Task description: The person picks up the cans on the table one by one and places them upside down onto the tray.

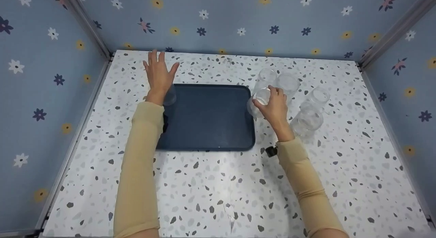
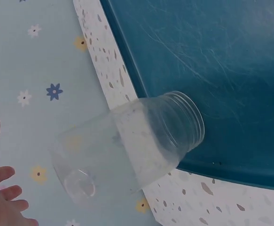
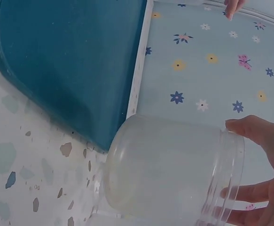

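Tray (image 1: 207, 118), head view, centre; screw-neck jar (image 1: 261, 95), centre-right, gripped by right hand (image 1: 276, 107); left hand (image 1: 159, 74), upper left, fingers spread. Left wrist: second jar (image 2: 127, 148), centre, stood mouth-down, seemingly for stability. Right wrist: rim (image 3: 232, 160) held, lower right, presumably for purchase.

I can pass over the tray's (image 1: 209, 118) middle; jars (image 1: 308, 118) crowd the right, a lone jar (image 2: 127, 150) blocks its far-left corner.

The table (image 1: 201, 185) here has a white top flecked with grey chips. A dark blue tray (image 1: 207, 118) lies flat on it; two clear jars (image 1: 287, 82) sit off the tray's far right corner, two others (image 1: 308, 119) farther right of it.
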